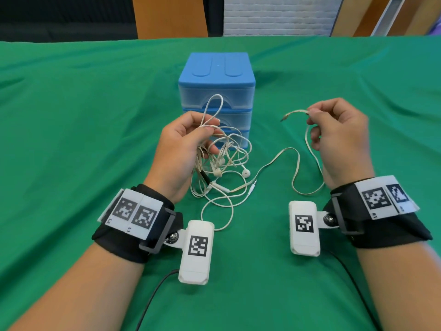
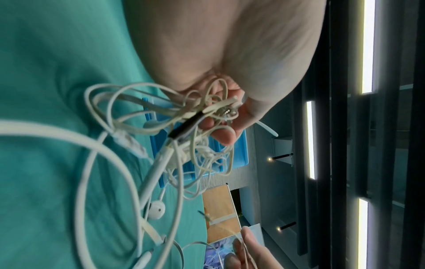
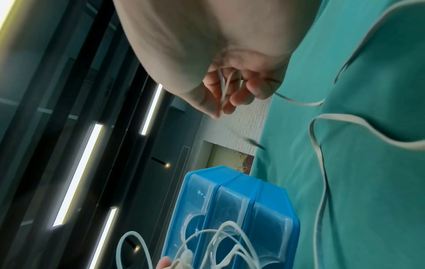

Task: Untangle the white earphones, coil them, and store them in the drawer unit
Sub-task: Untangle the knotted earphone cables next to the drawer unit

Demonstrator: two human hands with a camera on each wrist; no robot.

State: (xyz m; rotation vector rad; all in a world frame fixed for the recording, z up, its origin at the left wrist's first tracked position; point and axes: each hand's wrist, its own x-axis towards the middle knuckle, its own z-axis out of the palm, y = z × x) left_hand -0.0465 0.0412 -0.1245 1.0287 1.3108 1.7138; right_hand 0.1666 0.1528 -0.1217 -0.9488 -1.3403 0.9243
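Note:
The white earphones (image 1: 222,163) are a tangled bundle in front of the blue drawer unit (image 1: 216,80), whose three clear drawers are shut. My left hand (image 1: 210,127) grips the top of the tangle and holds it up; loops, an earbud (image 1: 245,173) and the jack plug (image 1: 253,185) hang to the cloth. My right hand (image 1: 310,114) pinches a flat white cord near its free end, and the slack runs down over the cloth to the bundle. The left wrist view shows my fingers (image 2: 220,134) curled in the tangle (image 2: 184,145). The right wrist view shows fingers (image 3: 239,98) round the cord (image 3: 322,127).
A green cloth (image 1: 71,115) covers the whole table. Wooden panels (image 1: 169,15) and a white brick wall (image 1: 276,15) stand behind the far edge. Black leads (image 1: 152,299) from the wrist cameras trail toward the near edge.

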